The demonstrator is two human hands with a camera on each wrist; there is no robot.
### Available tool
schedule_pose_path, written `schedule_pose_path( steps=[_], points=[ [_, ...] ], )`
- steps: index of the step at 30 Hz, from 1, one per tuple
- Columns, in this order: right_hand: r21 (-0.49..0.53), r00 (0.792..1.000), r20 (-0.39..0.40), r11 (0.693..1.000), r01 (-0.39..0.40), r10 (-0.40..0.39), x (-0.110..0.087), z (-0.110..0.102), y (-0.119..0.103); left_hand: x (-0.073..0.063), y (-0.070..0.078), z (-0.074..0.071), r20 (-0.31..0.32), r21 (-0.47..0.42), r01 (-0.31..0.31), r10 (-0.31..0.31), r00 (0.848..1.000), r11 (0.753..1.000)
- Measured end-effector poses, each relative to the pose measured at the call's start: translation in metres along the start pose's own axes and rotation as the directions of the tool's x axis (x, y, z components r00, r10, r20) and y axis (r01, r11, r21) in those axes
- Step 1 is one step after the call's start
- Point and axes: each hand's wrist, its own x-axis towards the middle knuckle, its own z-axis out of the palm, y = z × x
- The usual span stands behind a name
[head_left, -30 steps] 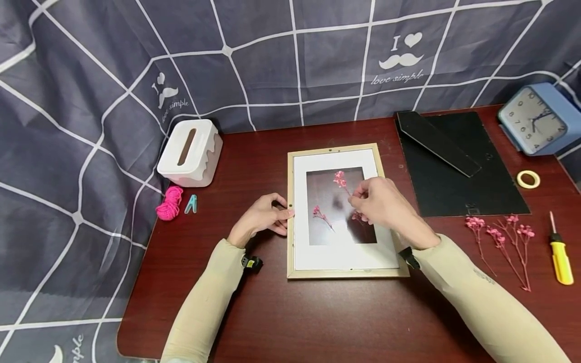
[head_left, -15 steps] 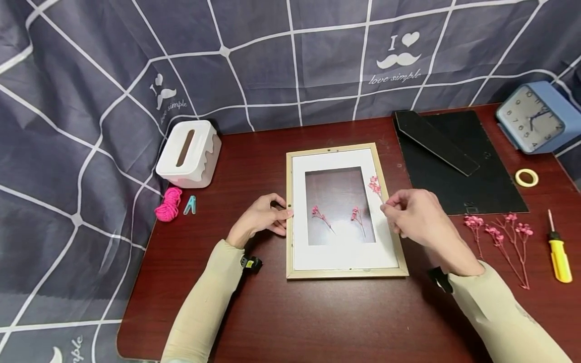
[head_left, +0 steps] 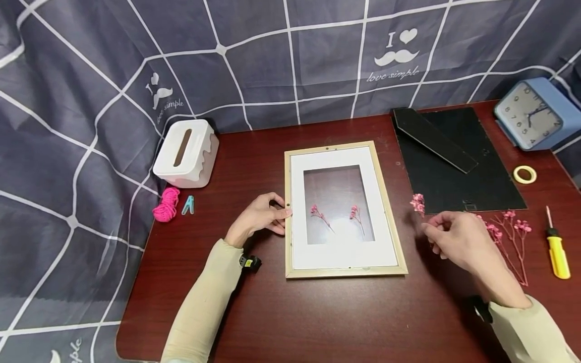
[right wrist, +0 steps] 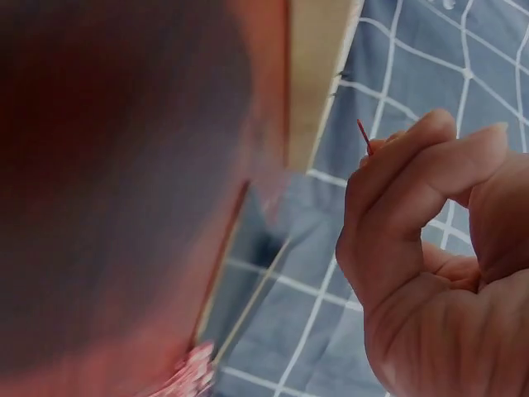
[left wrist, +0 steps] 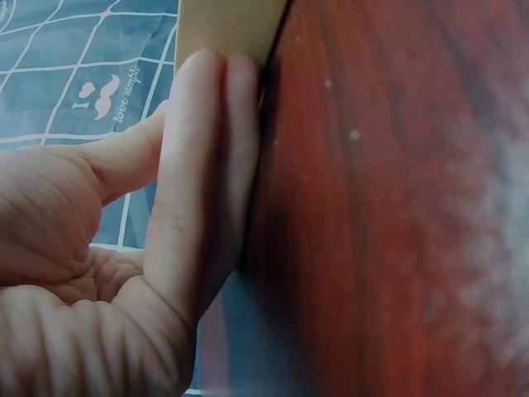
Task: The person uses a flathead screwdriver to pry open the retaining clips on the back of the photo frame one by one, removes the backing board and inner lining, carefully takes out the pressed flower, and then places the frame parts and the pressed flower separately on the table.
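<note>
A pink flower sprig is pinched between the curled fingers of the right hand, just right of the wooden frame on the tabletop. The frame's left edge is touched by the straight, pressed-together fingers of the left hand.

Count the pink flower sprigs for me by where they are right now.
In the frame opening: 2, left sprig and right sprig
Pinched in the right hand: 1, held sprig
Loose pile beside the screwdriver: about 3; stems overlap
Total: about 6
</note>
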Motion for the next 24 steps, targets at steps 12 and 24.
schedule_pose_path(
  steps=[12,24],
  points=[
    [-0.105,0.992,0.033,0.987,-0.122,0.126,-0.001,-0.013,0.043,0.001,0.000,-0.001,-0.002,0.005,0.011,-0.011,1.000,1.000],
    [-0.172,0.979,0.100,0.972,-0.161,0.180,-0.002,-0.024,0.054,0.002,0.000,-0.001,-0.002,-0.011,0.016,-0.016,1.000,1.000]
  ],
)
